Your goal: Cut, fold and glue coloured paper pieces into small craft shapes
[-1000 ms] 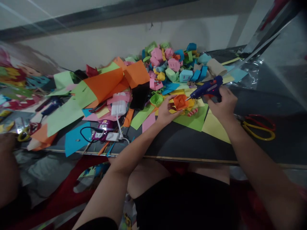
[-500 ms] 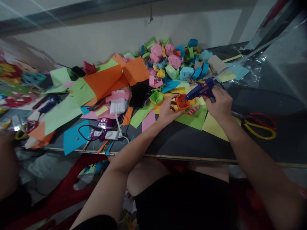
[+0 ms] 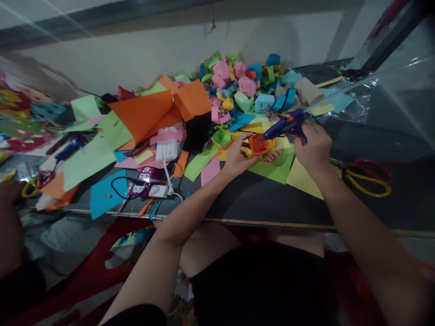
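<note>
Left hand gripping orange paper box; right hand closed round glue gun — nozzle shifted inside box, work apparently now on interior.

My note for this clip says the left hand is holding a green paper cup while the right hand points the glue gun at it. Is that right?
Not quite: the colour is wrong. In the head view, the left hand holds an orange paper cup; the green paper cup is to its left. The right hand does point the glue gun at the held cup.
</note>
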### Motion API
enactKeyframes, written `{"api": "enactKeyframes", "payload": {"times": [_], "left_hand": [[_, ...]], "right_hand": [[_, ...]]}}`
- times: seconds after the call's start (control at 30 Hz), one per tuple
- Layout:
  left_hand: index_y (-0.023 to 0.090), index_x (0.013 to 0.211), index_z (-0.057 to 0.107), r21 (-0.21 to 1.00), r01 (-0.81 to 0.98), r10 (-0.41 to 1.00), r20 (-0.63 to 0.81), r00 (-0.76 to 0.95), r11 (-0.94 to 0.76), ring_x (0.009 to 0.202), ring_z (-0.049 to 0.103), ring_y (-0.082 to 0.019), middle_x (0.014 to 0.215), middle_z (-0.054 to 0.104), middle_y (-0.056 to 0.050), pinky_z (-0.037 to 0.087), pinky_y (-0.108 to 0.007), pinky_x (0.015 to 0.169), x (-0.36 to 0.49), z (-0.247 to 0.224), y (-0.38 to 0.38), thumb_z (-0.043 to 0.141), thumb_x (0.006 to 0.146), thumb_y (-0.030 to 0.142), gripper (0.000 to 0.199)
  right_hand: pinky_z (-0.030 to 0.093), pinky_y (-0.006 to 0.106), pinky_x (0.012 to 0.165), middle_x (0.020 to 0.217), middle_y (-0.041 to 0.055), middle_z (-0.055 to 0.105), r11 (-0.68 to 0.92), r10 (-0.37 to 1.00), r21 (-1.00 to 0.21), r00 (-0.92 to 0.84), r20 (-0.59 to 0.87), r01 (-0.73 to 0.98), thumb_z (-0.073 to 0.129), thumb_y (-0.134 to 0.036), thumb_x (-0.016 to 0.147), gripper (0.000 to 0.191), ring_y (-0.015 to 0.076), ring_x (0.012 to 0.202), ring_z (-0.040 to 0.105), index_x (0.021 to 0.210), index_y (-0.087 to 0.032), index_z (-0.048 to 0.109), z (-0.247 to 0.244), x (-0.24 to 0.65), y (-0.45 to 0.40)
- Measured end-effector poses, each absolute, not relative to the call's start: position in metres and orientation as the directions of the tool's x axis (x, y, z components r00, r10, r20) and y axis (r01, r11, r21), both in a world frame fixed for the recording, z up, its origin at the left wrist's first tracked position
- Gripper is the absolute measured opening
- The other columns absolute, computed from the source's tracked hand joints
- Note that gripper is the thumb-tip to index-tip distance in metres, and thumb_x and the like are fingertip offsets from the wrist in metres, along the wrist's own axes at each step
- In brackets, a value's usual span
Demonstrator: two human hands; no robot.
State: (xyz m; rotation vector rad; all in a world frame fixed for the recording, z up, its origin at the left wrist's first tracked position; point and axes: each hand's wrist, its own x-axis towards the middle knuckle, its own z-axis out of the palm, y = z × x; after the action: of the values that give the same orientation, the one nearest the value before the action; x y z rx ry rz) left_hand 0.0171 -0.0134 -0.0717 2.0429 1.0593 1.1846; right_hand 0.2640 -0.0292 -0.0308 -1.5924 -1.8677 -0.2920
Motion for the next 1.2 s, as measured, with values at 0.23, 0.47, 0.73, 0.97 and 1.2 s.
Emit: {"api": "enactKeyframes", "payload": {"times": [0.23,0.47,0.73,0.97,1.2], "left_hand": [[0.024,0.135,0.051,0.758,0.332,0.825,0.486,0.289,-0.562,0.098,0.069,-0.02,0.133,0.065,-0.012,0.055,-0.026,0.066,0.017,-0.0746,-0.0114,0.083,0.079,0.043,0.067],[0.024,0.136,0.05,0.755,0.306,0.81,0.497,0.311,-0.58,0.097,0.069,-0.019,0.131,0.064,-0.012,0.056,-0.026,0.067,0.0173,-0.0772,-0.011,0.082,0.079,0.043,0.067],[0.025,0.135,0.052,0.765,0.274,0.807,0.502,0.311,-0.582,0.094,0.069,-0.018,0.129,0.066,-0.011,0.056,-0.025,0.065,0.0172,-0.0791,-0.0104,0.083,0.078,0.041,0.067],[0.024,0.135,0.053,0.753,0.293,0.804,0.512,0.303,-0.59,0.096,0.069,-0.019,0.131,0.065,-0.011,0.058,-0.027,0.071,0.0171,-0.079,-0.0101,0.083,0.079,0.042,0.066],[0.023,0.134,0.053,0.766,0.277,0.81,0.505,0.299,-0.58,0.097,0.069,-0.019,0.131,0.065,-0.011,0.058,-0.027,0.071,0.0168,-0.0785,-0.0098,0.084,0.077,0.04,0.066]], "right_hand": [[0.054,0.053,0.097,0.117,0.019,0.07,0.201,0.755,-0.234,0.002,0.655,0.951,0.063,-0.036,0.087,0.044,0.0377,0.112,0.066,0.127,-0.017,0.063,-0.0319,0.2634,-0.03],[0.053,0.054,0.099,0.12,0.0193,0.069,0.204,0.767,-0.229,-0.01,0.641,0.952,0.063,-0.036,0.088,0.047,0.0381,0.115,0.065,0.13,-0.017,0.06,-0.0346,0.2651,-0.0284],[0.056,0.051,0.096,0.119,0.0162,0.071,0.251,0.78,-0.188,-0.083,0.621,0.95,0.059,-0.024,0.087,0.045,0.0355,0.112,0.067,0.132,-0.02,0.062,-0.0334,0.268,-0.029],[0.058,0.049,0.092,0.117,0.0147,0.073,0.26,0.789,-0.189,-0.095,0.607,0.947,0.055,-0.02,0.086,0.045,0.0341,0.11,0.069,0.13,-0.021,0.064,-0.0297,0.2703,-0.0299],[0.057,0.05,0.094,0.12,0.0152,0.072,0.267,0.794,-0.215,-0.088,0.601,0.939,0.055,-0.018,0.087,0.046,0.0344,0.112,0.068,0.131,-0.022,0.063,-0.0309,0.2713,-0.0296]]}}
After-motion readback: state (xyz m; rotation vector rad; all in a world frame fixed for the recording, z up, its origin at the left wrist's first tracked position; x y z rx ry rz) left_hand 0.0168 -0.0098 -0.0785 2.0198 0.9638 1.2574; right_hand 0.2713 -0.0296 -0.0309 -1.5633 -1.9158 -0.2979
